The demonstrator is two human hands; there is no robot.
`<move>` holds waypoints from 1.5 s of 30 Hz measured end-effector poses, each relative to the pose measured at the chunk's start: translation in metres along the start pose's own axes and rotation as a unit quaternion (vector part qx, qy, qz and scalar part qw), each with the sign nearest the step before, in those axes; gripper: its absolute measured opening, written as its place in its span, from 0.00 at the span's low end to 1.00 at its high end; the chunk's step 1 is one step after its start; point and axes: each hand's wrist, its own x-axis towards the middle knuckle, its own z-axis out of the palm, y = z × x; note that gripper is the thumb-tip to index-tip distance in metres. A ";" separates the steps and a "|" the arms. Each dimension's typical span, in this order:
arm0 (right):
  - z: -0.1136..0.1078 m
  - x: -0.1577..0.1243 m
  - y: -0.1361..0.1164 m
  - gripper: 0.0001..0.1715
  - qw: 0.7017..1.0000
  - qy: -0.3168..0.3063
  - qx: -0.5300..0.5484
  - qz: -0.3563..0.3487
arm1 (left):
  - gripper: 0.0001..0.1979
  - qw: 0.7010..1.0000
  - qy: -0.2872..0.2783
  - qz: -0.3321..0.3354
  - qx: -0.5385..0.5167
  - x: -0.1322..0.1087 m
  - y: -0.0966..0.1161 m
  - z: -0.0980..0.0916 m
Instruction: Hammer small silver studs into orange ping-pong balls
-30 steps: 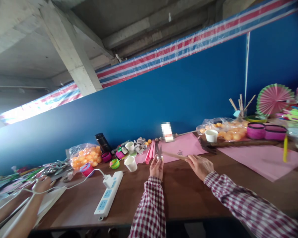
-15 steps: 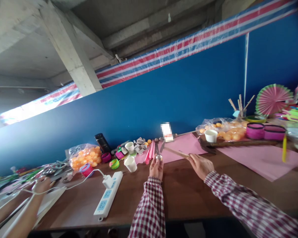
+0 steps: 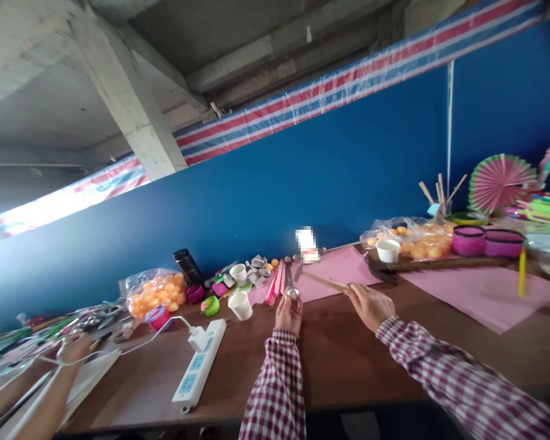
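Note:
My left hand is closed around the bowl end of a shiny metal spoon, and its bowl faces up. A pale spot shows in the bowl; I cannot tell if it is a reflection or something inside. Away from me, over the pink paper, points the spoon's dark handle. My right hand grips a thin wooden stick at its near end. The stick slants left across the pink paper, its far tip a little right of the spoon. Pink strips lie just left of the spoon.
White paper cups and a white power strip stand left of my hands. Bags of orange balls sit at both sides. A brown branch-like piece lies right, near purple rings. Another person's hand is at far left.
The spoon's bowl has tilted slightly in my left hand, showing more of its inside. My right hand and the stick have hardly moved. The whole view has shifted slightly.

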 end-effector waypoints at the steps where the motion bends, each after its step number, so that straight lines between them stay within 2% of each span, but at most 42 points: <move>1: 0.000 0.000 0.000 0.20 1.000 -0.002 0.002 0.000 | 0.09 1.000 0.000 -0.002 -0.001 0.000 0.000 0.001; 4: 0.001 0.000 0.000 0.20 1.000 -0.014 0.000 -0.018 | 0.09 1.000 0.006 -0.006 0.003 -0.002 0.000 0.003; 7: 0.001 0.000 0.000 0.21 1.000 -0.002 -0.002 -0.012 | 0.07 1.000 0.016 -0.013 0.005 -0.003 0.001 0.005; 10: 0.002 -0.001 0.001 0.21 1.000 0.012 0.008 0.004 | 0.09 1.000 0.022 -0.018 0.004 -0.004 0.002 0.007; 13: 0.003 -0.001 0.001 0.21 1.000 -0.006 0.005 -0.012 | 0.11 0.999 0.029 -0.026 0.001 -0.004 0.002 0.008; 19: 0.004 -0.001 0.001 0.20 1.000 0.000 0.005 -0.004 | 0.12 0.997 0.035 -0.056 -0.028 -0.005 0.005 0.011; 24: 0.003 0.000 0.000 0.20 0.999 -0.021 -0.005 -0.024 | 0.13 0.995 0.030 -0.094 -0.020 -0.005 0.006 0.009; 29: 0.003 0.006 0.012 0.19 0.998 0.014 -0.053 0.026 | 0.11 0.997 0.061 -0.054 -0.008 -0.003 0.004 0.006; 34: 0.004 0.012 0.033 0.20 0.986 -0.021 -0.146 0.084 | 0.11 0.996 0.067 -0.062 -0.006 -0.001 0.004 0.005; 39: 0.006 0.017 0.041 0.19 0.974 -0.039 -0.187 0.124 | 0.11 0.995 0.074 -0.069 -0.007 -0.002 0.005 0.007; 43: 0.002 0.018 0.038 0.16 0.975 -0.049 -0.172 0.130 | 0.11 0.995 0.075 -0.066 -0.003 -0.003 0.005 0.007; 45: 0.000 0.017 0.032 0.15 0.983 -0.047 -0.145 0.100 | 0.11 0.995 0.074 -0.065 0.000 -0.002 0.005 0.006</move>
